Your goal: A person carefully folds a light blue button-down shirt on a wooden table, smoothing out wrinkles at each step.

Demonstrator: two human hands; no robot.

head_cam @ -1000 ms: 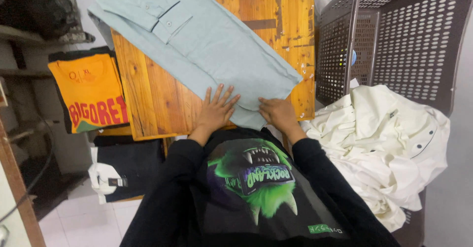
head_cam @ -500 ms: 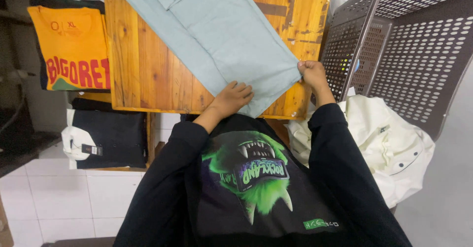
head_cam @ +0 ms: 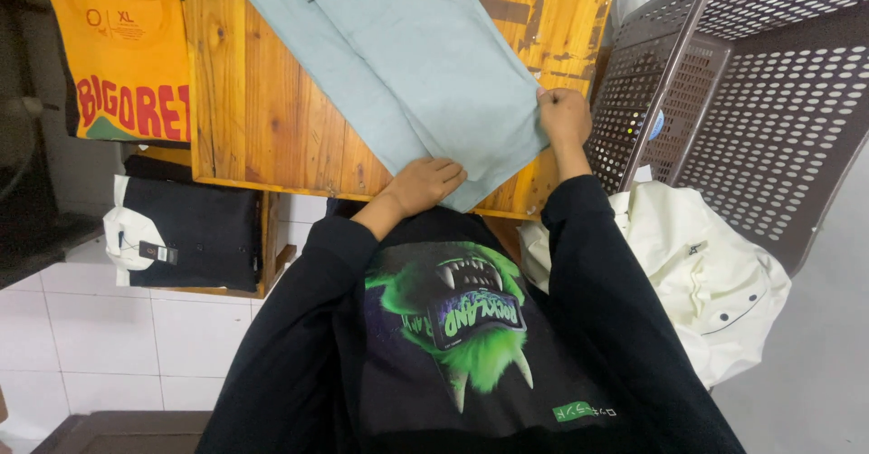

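Pale blue-green trousers (head_cam: 425, 74) lie spread on the wooden table (head_cam: 253, 110), their long axis running diagonally from the upper left, where the waist end passes out of the top of the view, down to the lower right, where the leg ends reach the near edge of the table. Both hands are at that near end, one on each corner. The left hand (head_cam: 433, 182) lies flat, palm down with fingers together, pressing the lower corner of the fabric close to the table's front edge. The right hand (head_cam: 563, 117) is curled at the right-hand edge of the cloth, fingers closed and pinching the hem near the table's right side. So the garment stretches away from both hands, up and to the left; the right hand sits farther up the cloth, the left nearer the body. The waistband and pockets are cut off by the frame, so how the upper part is folded cannot be told, and the right fingertips are hidden under the hand. To the right stands a dark perforated plastic basket (head_cam: 769, 101), with a cream-white garment (head_cam: 706, 273) heaped below it. At the left an orange T-shirt (head_cam: 127, 65) lies above a folded black garment (head_cam: 195, 232) with a hanging tag.
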